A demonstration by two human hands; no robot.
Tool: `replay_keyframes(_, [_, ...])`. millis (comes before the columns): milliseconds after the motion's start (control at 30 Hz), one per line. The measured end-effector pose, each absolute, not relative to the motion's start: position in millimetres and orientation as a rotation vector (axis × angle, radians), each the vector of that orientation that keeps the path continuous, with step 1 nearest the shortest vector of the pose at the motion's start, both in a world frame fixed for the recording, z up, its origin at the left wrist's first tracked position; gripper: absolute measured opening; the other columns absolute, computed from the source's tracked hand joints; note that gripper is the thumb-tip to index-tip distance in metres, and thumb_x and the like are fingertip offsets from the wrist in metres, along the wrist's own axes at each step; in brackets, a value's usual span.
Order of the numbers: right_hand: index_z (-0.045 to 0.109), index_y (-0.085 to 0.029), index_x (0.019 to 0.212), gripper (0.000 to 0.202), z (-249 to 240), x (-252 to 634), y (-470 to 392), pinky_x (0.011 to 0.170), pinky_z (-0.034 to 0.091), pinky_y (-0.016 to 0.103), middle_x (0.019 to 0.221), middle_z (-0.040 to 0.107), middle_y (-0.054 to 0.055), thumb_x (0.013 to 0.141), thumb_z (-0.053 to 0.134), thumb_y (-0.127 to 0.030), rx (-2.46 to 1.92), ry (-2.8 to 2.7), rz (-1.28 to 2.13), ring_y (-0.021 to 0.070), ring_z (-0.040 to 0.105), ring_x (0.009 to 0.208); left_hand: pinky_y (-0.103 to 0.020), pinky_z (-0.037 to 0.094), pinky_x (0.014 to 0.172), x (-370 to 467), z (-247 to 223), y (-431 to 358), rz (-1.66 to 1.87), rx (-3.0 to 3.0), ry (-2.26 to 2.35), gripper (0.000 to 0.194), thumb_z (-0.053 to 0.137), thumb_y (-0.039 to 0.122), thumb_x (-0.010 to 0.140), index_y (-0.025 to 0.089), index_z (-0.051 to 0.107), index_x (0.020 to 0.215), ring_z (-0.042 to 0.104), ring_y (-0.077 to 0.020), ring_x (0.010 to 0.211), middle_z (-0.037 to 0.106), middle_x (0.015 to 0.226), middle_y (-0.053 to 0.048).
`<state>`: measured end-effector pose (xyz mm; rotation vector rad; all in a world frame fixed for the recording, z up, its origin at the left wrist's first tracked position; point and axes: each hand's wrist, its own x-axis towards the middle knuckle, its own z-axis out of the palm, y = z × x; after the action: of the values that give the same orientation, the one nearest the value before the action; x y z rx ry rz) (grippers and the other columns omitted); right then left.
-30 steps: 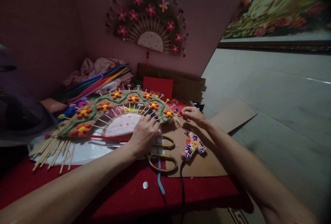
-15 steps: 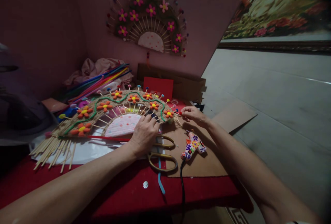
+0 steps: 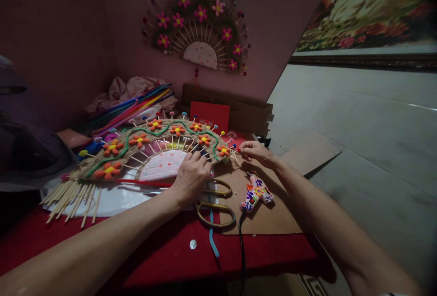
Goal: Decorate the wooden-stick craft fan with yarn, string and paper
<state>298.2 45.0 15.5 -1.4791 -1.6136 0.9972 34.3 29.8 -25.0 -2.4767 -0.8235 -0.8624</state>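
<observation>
A half-round decorative fan (image 3: 150, 131) lies on the table, wrapped in twine, with orange flowers, a wavy green strip and small pompoms on sticks along its rim. My left hand (image 3: 191, 178) is closed over the fan's inner sticks, beside the white spotted half-disc (image 3: 160, 166). At the fan's right tip, my right hand (image 3: 256, 153) pinches a small red pompom (image 3: 239, 150). Scissors (image 3: 215, 226) with brass-coloured handles lie just below my left hand, their blades partly covered. A flower-patterned glue gun (image 3: 255, 194) rests on cardboard below my right hand.
Thin sticks (image 3: 70, 200) lie at the left over white plastic. Coloured pipe cleaners (image 3: 136, 109) and cloth are piled behind. A blue strip (image 3: 213, 243) lies near the front edge. The glue gun's black cord (image 3: 241, 250) hangs over that edge. Another fan (image 3: 201, 27) hangs behind.
Both hands keep their places on the fan and the pompom. Only the camera's view has shifted very slightly.
</observation>
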Motion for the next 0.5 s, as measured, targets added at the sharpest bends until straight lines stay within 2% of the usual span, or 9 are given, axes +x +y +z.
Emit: replay_keyframes(500, [0.057,-0.016,0.064,0.014,13.4,301.8,51.8,0.045,0.029,0.022,0.049,0.051,-0.003,0.066,0.063,-0.028,-1.491,-1.651,1.015,0.0071,0.040,0.044,-0.038,0.038,0.069,33.8,-24.3,28.8,-0.865,-2.490,-0.820,0.016,0.051,0.009,0.082,0.014,0.062,0.072,0.051,-0.0260,0.078,0.063,0.074,-0.010])
